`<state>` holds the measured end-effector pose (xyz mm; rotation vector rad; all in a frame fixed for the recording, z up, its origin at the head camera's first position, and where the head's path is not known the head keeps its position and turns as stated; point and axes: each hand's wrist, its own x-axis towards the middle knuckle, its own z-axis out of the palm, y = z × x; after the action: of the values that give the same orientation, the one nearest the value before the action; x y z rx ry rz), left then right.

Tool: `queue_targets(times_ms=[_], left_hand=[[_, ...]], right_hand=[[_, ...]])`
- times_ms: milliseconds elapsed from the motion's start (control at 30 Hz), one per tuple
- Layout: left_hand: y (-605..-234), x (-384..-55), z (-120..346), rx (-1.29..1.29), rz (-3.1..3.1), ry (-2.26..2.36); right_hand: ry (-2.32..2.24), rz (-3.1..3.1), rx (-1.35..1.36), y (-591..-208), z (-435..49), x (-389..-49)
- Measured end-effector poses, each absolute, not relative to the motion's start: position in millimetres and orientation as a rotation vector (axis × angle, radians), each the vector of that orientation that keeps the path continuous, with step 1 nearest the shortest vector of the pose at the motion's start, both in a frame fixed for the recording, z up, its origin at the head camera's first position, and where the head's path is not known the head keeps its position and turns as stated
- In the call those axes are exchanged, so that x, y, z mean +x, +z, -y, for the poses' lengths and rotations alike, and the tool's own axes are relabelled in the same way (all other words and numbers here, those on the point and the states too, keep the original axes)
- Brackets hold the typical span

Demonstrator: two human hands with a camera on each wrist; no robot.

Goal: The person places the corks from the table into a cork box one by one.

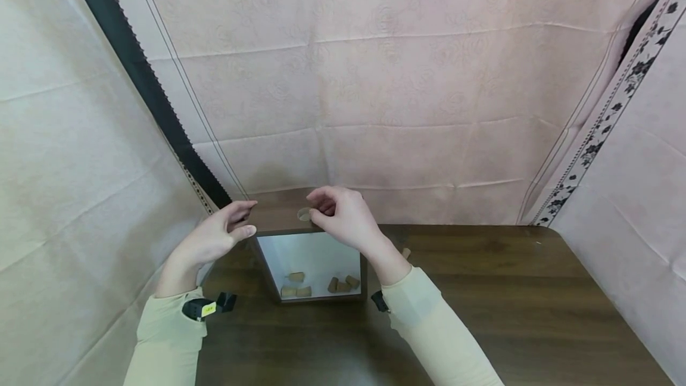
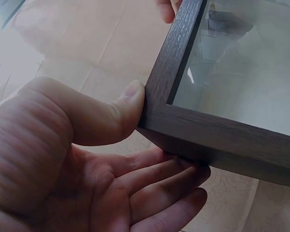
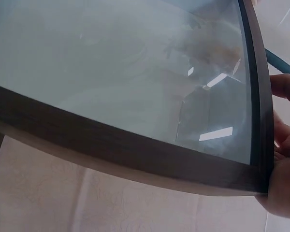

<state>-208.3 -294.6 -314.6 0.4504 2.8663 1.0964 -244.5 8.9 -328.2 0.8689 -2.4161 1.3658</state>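
Observation:
A wooden box frame with a glass front (image 1: pixel 320 258) stands on the table, several corks (image 1: pixel 352 282) lying at its bottom behind the glass. A pale-rimmed round spot (image 1: pixel 303 214) shows on its top face. My left hand (image 1: pixel 209 240) is at the box's upper left side; in the left wrist view its thumb (image 2: pixel 133 92) touches the frame's corner (image 2: pixel 157 116) and the fingers reach along the side. Over the top, my right hand (image 1: pixel 345 219) has bent fingers beside the round spot, with no thing visible between thumb and fingertips. In the right wrist view that hand (image 3: pixel 285 183) is partly cut off.
A small cork-coloured piece (image 1: pixel 406 252) lies on the wooden table (image 1: pixel 482 302) just right of the right wrist. Pale cloth (image 1: pixel 386 88) hangs behind the table and along both sides. A dark band (image 1: pixel 145 70) runs down the left cloth edge.

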Motion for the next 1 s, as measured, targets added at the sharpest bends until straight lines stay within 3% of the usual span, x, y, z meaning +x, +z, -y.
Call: queue_targets(times_ms=[533,800,1000], left_hand=[[-318.5,-208.1,299.0,0.475,-2.874,1.107],[-318.6,-208.3,297.9,0.462,-2.859,1.119],[-318.3,-209.6,298.9,0.478,-2.862,1.117]], right_hand=[[1.528,2.299,0.919,-334.9,-20.4,-243.4],[2.013,1.952,0.887,-345.0,-53.2,-232.8],[2.117,1.87,0.824,-360.0,-86.4,-232.7]])
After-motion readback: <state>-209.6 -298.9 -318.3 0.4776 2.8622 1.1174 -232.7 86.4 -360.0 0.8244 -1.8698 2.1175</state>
